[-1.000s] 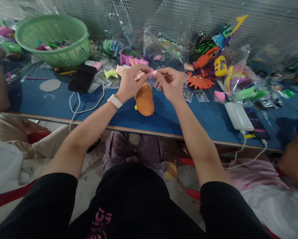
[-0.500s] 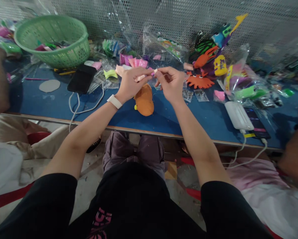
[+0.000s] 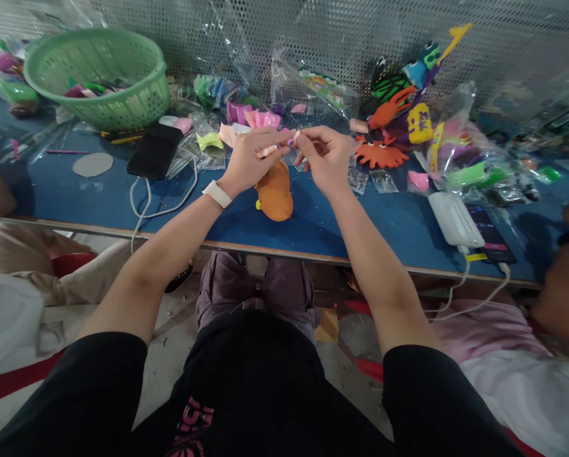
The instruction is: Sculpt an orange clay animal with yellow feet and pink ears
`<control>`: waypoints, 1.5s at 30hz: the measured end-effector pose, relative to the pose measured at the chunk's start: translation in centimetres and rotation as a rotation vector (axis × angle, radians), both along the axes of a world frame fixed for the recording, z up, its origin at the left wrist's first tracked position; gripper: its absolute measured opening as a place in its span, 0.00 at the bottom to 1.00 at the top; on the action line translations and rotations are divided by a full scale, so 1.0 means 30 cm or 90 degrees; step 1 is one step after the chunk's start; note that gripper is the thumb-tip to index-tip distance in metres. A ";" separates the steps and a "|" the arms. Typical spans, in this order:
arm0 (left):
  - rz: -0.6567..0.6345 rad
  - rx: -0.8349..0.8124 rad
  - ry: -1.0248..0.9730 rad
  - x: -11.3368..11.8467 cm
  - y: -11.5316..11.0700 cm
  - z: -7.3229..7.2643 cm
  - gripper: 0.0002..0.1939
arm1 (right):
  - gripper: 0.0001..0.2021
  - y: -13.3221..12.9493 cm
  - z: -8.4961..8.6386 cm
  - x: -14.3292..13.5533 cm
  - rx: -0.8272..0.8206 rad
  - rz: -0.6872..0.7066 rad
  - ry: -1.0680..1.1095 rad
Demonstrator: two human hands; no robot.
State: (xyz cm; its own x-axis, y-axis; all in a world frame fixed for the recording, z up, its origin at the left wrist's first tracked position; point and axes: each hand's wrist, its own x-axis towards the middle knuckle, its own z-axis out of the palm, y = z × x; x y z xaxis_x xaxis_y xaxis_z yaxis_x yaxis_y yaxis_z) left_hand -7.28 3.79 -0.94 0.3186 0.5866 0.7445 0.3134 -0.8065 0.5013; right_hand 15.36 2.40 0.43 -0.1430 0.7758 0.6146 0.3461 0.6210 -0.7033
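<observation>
My left hand (image 3: 254, 155), a white band on its wrist, is closed with its fingers stretched toward the right. A pale pinkish piece of soft modelling clay (image 3: 268, 152) shows between its thumb and fingers. My right hand (image 3: 329, 158) pinches a tiny whitish bit of clay (image 3: 297, 135) against the left fingertips, and a speck of purple shows there too. Just below the hands, an orange rounded clay figure (image 3: 275, 193) with a small yellow knob on its left side rests on the blue table (image 3: 313, 228). Its upper end is partly hidden by my left hand.
A green basket (image 3: 98, 108) stands at the back left, near a black phone (image 3: 155, 151) with a white cable. Orange crab-like figures (image 3: 382, 155) and plastic bags lie right. A white power bank (image 3: 455, 219) sits near the front edge. People sit on both sides.
Both hands stay almost in place at the small whitish bit, with slight finger movement. The arm of the person on the left has shifted lower. The orange figure has not moved.
</observation>
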 end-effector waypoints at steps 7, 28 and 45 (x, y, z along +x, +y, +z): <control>-0.008 -0.014 0.018 -0.001 0.009 -0.011 0.24 | 0.47 0.019 -0.006 0.006 -0.045 0.006 0.007; 0.052 0.007 -0.031 0.008 -0.020 0.013 0.27 | 0.47 -0.006 -0.008 -0.026 -0.091 0.088 0.010; -0.039 -0.060 -0.149 0.038 -0.024 0.028 0.30 | 0.43 0.013 -0.020 -0.002 -0.003 0.045 -0.011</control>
